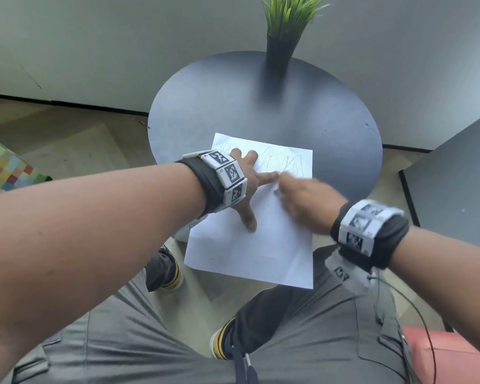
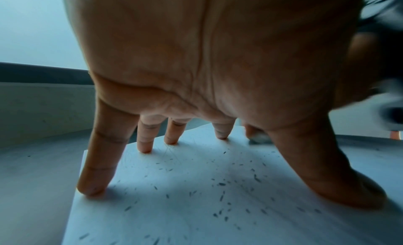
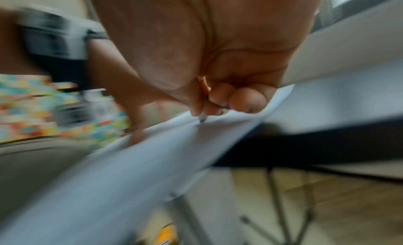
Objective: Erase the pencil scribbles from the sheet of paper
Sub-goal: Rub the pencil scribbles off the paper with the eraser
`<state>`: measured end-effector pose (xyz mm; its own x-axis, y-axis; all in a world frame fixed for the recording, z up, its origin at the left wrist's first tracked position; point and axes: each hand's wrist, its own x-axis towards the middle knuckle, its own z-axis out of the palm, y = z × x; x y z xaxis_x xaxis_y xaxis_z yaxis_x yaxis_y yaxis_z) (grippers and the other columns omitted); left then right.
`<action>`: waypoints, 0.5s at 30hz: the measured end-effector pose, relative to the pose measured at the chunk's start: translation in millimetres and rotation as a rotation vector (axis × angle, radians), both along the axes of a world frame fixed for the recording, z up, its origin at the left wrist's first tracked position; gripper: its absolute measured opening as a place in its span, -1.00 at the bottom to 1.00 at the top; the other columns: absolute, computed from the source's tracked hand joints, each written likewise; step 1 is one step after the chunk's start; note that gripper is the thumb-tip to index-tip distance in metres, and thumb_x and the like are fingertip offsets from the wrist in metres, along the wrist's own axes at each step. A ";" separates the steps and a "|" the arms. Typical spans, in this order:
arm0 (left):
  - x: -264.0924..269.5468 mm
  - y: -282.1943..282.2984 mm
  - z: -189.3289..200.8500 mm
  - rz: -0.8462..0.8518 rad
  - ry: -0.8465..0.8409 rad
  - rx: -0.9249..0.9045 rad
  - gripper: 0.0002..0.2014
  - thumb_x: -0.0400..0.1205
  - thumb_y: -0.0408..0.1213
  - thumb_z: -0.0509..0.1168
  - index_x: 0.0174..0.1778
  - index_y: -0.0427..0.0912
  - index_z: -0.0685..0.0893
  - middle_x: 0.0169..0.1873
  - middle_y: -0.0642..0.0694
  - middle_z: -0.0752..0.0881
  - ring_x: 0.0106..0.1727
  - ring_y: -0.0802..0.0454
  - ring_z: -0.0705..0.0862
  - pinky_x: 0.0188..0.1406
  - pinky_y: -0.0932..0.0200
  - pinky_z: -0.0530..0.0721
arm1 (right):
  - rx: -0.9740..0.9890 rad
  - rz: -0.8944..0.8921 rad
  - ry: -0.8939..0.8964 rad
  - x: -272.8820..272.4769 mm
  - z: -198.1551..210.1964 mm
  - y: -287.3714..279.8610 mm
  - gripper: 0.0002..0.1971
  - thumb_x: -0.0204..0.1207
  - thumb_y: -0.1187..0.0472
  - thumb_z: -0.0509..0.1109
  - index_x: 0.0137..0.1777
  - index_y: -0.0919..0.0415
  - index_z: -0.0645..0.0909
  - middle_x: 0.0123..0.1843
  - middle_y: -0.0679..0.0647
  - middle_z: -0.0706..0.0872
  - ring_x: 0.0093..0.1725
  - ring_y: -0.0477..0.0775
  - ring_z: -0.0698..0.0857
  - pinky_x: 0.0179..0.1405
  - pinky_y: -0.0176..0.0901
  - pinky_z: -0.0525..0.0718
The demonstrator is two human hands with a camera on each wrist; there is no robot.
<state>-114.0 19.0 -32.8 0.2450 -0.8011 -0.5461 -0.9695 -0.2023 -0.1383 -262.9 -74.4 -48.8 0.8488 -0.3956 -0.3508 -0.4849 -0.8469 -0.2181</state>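
The left hand (image 1: 247, 187) lies spread on the sheet of paper (image 1: 263, 250), fingers straight and splayed, tips pressing the sheet flat; it grips nothing. In the left wrist view the fingertips (image 2: 145, 148) stand on the paper with the palm arched above it, and dark eraser crumbs (image 2: 220, 185) are scattered over the sheet beneath the palm. Faint pencil scribbles (image 1: 286, 162) show on the far part of the sheet, beyond the left fingers and ahead of the right knuckles. Just to the right of the left index finger, the right hand (image 1: 305, 202) is blurred, fingers curled in a pinch. The right wrist view shows them closed round a thin pencil (image 3: 203, 102), whose grey eraser end (image 3: 202, 118) touches the paper. The sheet rests on a round dark table (image 1: 205, 106), its near edge hanging over the rim toward the person. Beyond both hands, at the table's far side, stands a green plant (image 1: 286, 26).
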 end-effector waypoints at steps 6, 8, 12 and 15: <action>-0.6 -0.1 -0.5 -0.001 0.004 0.002 0.29 0.16 0.57 0.46 0.70 0.44 -0.18 0.54 -0.21 0.22 0.45 -0.34 0.33 -0.09 -0.15 0.41 | -0.007 -0.052 -0.011 1.9 5.0 -18.4 -0.76 0.73 -0.03 0.10 0.16 0.14 0.37 0.00 0.12 0.63 -0.04 0.27 0.60 -0.04 0.07 0.61; 0.2 -0.3 -0.9 0.005 0.010 0.002 0.29 0.17 0.57 0.46 0.70 0.44 -0.19 0.54 -0.20 0.22 0.44 -0.33 0.33 -0.08 -0.15 0.42 | -0.052 -0.074 -0.028 -0.7 4.0 -22.7 -0.78 0.74 0.01 0.09 0.11 0.18 0.32 -0.05 0.16 0.64 -0.11 0.29 0.58 -0.12 0.08 0.60; 0.0 -0.1 -0.2 -0.006 -0.011 0.011 0.30 0.16 0.57 0.47 0.70 0.43 -0.20 0.56 -0.22 0.20 0.47 -0.35 0.32 0.05 -0.21 0.52 | 0.070 0.206 -0.017 -13.0 -7.7 14.2 -0.85 0.74 -0.02 0.10 0.08 0.03 0.27 -0.08 0.00 0.56 -0.13 0.20 0.57 -0.20 -0.08 0.46; 0.0 -0.3 0.7 0.000 -0.010 0.023 0.30 0.18 0.57 0.46 0.70 0.44 -0.22 0.58 -0.21 0.18 0.48 -0.34 0.30 0.02 -0.20 0.49 | -0.015 0.012 -0.016 -2.7 -1.3 -18.8 -0.74 0.74 -0.06 0.08 0.15 0.14 0.36 -0.03 0.13 0.64 -0.13 0.23 0.56 -0.17 -0.02 0.52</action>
